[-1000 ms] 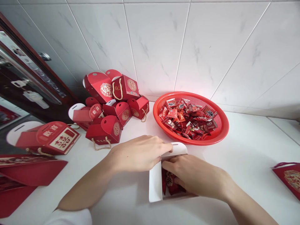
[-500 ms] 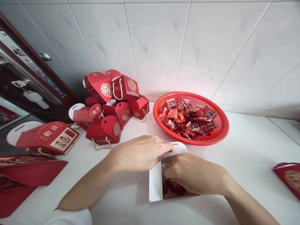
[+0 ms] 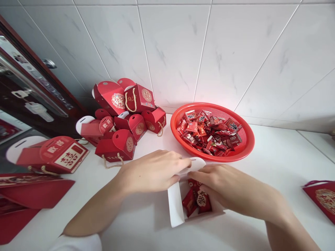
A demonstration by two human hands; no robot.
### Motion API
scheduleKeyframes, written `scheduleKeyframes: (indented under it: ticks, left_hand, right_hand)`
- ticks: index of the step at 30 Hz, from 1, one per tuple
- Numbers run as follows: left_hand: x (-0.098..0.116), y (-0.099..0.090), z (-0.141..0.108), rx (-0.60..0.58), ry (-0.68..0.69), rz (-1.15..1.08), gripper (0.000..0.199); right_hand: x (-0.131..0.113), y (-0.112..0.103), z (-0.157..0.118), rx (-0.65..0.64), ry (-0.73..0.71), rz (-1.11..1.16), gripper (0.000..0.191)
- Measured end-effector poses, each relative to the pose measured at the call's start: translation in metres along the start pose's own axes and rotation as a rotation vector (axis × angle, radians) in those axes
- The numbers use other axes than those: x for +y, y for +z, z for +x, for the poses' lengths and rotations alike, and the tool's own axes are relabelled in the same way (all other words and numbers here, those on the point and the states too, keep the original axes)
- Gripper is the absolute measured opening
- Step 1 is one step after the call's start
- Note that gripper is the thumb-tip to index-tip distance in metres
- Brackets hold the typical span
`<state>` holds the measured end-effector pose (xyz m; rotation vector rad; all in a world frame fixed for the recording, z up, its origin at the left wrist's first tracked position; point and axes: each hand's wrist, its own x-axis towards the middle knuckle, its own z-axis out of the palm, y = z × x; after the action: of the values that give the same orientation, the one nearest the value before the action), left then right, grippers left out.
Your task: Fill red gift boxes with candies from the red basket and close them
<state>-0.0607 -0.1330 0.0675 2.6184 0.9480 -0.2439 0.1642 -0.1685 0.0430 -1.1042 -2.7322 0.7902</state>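
A small gift box (image 3: 176, 205) with white inner flaps stands open on the white countertop in front of me. Red-wrapped candies (image 3: 202, 199) lie inside it. At the box's far left corner, my left hand (image 3: 158, 170) is closed, its thumb and fingers pinching the card beside the raised far flap. My right hand (image 3: 226, 184) comes across the right side with its fingers bent over the far edge and the thumb inside. Its palm covers much of the right wall. Just behind the box is a red plastic basket (image 3: 247, 151) heaped with wrapped candies (image 3: 209, 134).
Several red gift boxes (image 3: 115, 146) with rope handles are piled at the back left against the tiled wall (image 3: 172, 52). A larger box (image 3: 47, 153) and red folded card (image 3: 49, 193) lie at far left. A red bag (image 3: 323, 198) sits at the right edge.
My right hand has come up out of the box to its far right edge, and the candies inside show more. My left hand keeps nearly the same place.
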Motion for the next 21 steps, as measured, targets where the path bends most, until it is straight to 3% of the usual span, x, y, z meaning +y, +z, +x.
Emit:
scheduleKeyframes:
  ticks: [4,7,9,12,14,17,21]
  left_hand:
    - [0.003,-0.003,-0.008,0.198,-0.006,-0.117,0.019]
    - [0.010,-0.005,-0.011,0.417,0.080,-0.467,0.042]
    - [0.014,-0.004,-0.009,0.501,0.153,-0.778,0.049]
    - [0.019,0.002,0.001,0.544,0.235,-1.159,0.051]
    - [0.021,0.006,0.008,0.556,0.246,-1.282,0.051]
    - [0.024,0.010,0.014,0.560,0.199,-1.334,0.052]
    - [0.029,0.014,0.014,0.560,0.216,-1.345,0.055]
  right_hand:
    - [0.001,-0.015,-0.012,0.070,-0.027,0.017,0.031]
    - [-0.001,-0.022,-0.015,0.202,-0.047,0.032,0.024]
    - [-0.003,-0.023,-0.015,0.297,-0.044,0.036,0.019]
    - [-0.006,-0.023,-0.014,0.416,-0.033,0.056,0.009]
    - [-0.007,-0.022,-0.013,0.501,-0.045,0.084,0.005]
    - [-0.009,-0.020,-0.012,0.620,-0.077,0.111,0.014]
    - [-0.013,-0.015,-0.008,0.653,-0.060,0.157,0.014]
